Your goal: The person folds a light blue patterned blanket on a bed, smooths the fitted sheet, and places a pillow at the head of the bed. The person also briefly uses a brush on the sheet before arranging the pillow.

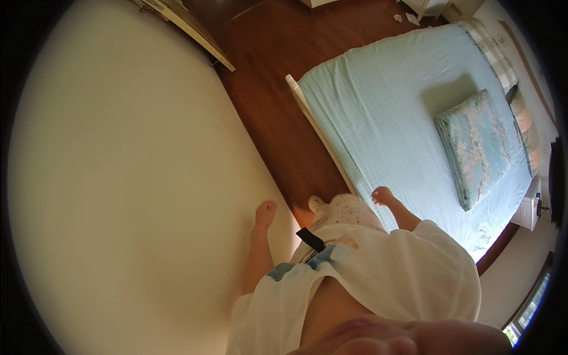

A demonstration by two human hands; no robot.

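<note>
My left hand [266,214], loosely closed, hangs beside the pale wall [146,168] with nothing visible in it. My right hand [382,195] is curled above the near edge of the bed, which has a light blue cover [386,111]; nothing shows in its fingers. A folded blue quilt with a beige pattern [477,148] lies on the bed. Between my hands are my light patterned trousers [350,211], a black strap [311,240] and one light shoe [315,203].
A strip of reddish-brown wooden floor [284,133] runs between the wall and the white bed footboard [317,126]. An open door [195,33] stands at the upper left. Pillows [495,57] line the bed's far end, near a white nightstand [526,211].
</note>
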